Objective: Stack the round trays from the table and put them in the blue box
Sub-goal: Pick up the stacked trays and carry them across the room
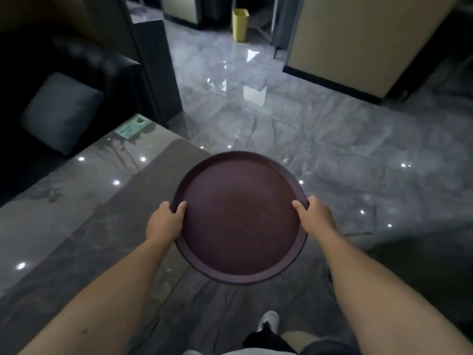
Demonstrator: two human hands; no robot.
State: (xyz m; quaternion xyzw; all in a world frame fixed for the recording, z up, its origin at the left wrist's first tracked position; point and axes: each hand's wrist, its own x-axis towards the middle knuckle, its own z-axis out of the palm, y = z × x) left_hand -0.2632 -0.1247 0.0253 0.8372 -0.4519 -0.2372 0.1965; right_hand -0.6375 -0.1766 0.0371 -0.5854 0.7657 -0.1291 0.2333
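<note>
A round dark maroon tray (239, 216) is held level in front of me, above the floor, just past the table's corner. A second rim shows under its near edge, so it looks like a stack of trays. My left hand (165, 221) grips the left rim with the thumb inside. On the opposite rim my right hand (316, 215) holds on the same way. No blue box is in view.
A glossy grey marble table (76, 213) fills the left, with a green card (130, 128) at its far corner. A black sofa with a grey cushion (60, 111) stands behind it. Shiny marble floor spreads ahead; a yellow bin (240, 24) stands far back.
</note>
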